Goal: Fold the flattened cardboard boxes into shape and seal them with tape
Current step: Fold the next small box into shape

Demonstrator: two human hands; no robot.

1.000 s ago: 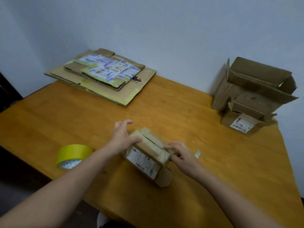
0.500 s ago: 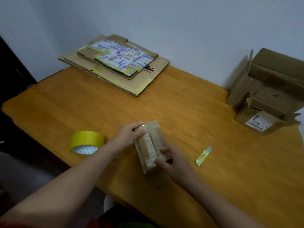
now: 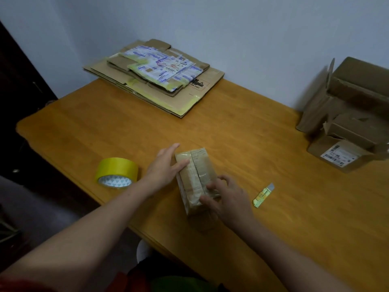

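Note:
A small folded cardboard box (image 3: 196, 167) stands on the wooden table (image 3: 263, 144), its two top flaps meeting along a centre seam. My left hand (image 3: 165, 165) lies against the box's left side with straight fingers, the thumb resting on the top. My right hand (image 3: 226, 197) grips the near end of the box, fingers on the top flaps. A roll of yellow tape (image 3: 116, 172) lies flat to the left of the box. A stack of flattened cardboard boxes (image 3: 154, 73) sits at the far edge by the wall.
A small yellow utility knife (image 3: 263, 196) lies right of the box. Opened brown boxes (image 3: 347, 114), one with a white label, stand at the far right. The table's near edge runs close beneath my forearms.
The box has been turned so its long side points away from me. My left hand slid along its left side and its fingers straightened. The view shifted left.

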